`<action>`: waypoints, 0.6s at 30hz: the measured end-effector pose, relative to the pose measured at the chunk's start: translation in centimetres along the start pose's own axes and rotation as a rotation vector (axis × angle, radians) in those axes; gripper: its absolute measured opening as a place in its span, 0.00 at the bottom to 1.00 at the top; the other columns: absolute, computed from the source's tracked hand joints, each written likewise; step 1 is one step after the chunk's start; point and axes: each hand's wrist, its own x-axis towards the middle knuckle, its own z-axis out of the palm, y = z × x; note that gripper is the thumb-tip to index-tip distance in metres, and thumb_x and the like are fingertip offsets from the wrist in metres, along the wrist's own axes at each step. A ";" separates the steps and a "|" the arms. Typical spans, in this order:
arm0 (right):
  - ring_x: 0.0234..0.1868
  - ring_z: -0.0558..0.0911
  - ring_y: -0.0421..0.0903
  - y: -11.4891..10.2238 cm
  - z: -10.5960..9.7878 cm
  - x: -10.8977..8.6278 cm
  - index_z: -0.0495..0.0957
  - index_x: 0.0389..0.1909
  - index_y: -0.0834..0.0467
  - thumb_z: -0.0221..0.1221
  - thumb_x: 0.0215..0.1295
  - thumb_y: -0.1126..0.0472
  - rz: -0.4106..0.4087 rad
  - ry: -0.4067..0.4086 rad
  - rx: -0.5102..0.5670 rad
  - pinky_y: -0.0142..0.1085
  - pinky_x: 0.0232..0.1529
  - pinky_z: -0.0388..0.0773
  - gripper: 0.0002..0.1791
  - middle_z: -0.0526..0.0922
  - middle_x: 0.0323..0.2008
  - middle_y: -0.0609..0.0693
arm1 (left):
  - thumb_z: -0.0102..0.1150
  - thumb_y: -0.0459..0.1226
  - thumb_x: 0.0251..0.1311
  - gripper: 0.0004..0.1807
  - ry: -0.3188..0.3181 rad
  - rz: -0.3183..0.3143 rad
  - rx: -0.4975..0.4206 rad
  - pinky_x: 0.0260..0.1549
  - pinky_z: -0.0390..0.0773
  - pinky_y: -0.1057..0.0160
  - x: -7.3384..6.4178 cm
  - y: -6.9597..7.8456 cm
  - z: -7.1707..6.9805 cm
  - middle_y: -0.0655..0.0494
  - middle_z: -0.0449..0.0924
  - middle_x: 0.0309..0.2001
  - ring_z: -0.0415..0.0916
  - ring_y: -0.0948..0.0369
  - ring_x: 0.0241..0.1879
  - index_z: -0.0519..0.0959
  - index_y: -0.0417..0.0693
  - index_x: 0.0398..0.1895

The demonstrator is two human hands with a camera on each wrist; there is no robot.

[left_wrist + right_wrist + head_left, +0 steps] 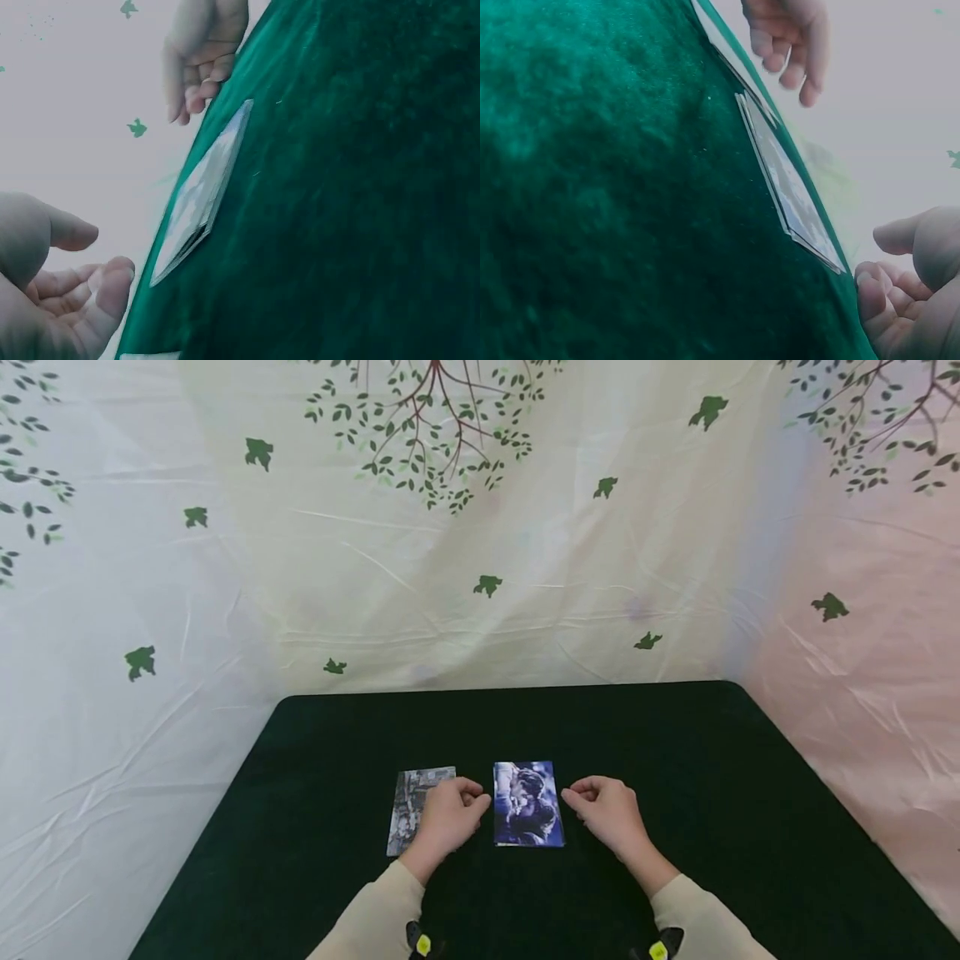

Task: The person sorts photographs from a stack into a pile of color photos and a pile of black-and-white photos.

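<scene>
A small stack of picture cards [528, 803] with a blue-violet figure on top lies on the dark green cloth between both hands. Its layered edges show in the right wrist view, slightly uneven. To its left is a grey-toned picture card [405, 802], partly covered from the head camera by my left hand [448, 817]. That hand hovers near the blue stack's left side, fingers loosely curled, thumb apart from them, holding nothing. My right hand [611, 814] mirrors it off the stack's right side, with a gap between thumb and fingers [874, 296] and nothing in it.
The green-covered table [337, 735] has rounded far corners. Behind it hangs a pale curtain [420, 610] printed with leaves and branches, which also runs down both sides. Each beige sleeve [375, 914] has a dark band with a yellow tag near the wrist.
</scene>
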 end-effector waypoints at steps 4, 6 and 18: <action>0.26 0.79 0.43 0.2 0.5 0.0 0.82 0.39 0.58 0.65 0.61 0.52 0.016 -0.009 -0.005 0.36 0.27 0.77 0.13 0.82 0.27 0.48 | 0.63 0.38 0.59 0.10 0.058 0.009 0.105 0.23 0.74 0.64 0.6 0.0 1.9 0.57 0.79 0.24 0.74 0.65 0.22 0.82 0.38 0.37; 0.26 0.80 0.42 0.3 0.8 0.1 0.82 0.40 0.58 0.65 0.60 0.52 0.030 -0.010 -0.012 0.36 0.28 0.77 0.14 0.82 0.28 0.48 | 0.63 0.38 0.58 0.10 0.073 0.010 0.143 0.25 0.74 0.63 0.8 0.1 2.5 0.56 0.79 0.24 0.73 0.65 0.23 0.83 0.38 0.35; 0.26 0.81 0.40 0.3 2.1 0.2 0.82 0.43 0.61 0.65 0.60 0.52 0.024 -0.098 -0.012 0.35 0.28 0.78 0.18 0.83 0.29 0.47 | 0.62 0.38 0.60 0.11 0.027 -0.062 0.142 0.27 0.77 0.61 0.7 -0.2 3.5 0.49 0.83 0.32 0.76 0.62 0.27 0.85 0.38 0.36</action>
